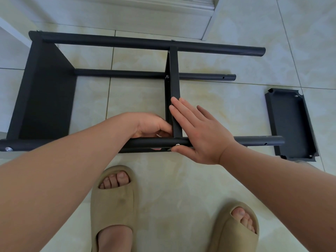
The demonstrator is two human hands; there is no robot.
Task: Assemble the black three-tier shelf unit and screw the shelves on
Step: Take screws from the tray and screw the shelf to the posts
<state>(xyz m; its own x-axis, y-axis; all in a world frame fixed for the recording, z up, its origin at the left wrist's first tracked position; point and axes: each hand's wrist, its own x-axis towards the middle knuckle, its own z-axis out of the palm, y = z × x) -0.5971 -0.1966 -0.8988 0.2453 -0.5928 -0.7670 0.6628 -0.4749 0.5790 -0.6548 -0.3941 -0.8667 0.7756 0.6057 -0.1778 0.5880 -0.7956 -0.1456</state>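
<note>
The black shelf unit lies on its side on the tiled floor. Its end shelf stands at the left and its middle shelf is seen edge-on between the tubes. My right hand lies flat against the middle shelf's right face, with the thumb under the near tube beside a silver screw. My left hand is curled against the shelf's left side just above the near tube; what its fingers pinch is hidden. A third shelf lies loose on the floor at the right.
The far tube and the lower tube run left to right, with their free ends at the right. White furniture stands along the back. My two feet in tan slippers are just below the near tube.
</note>
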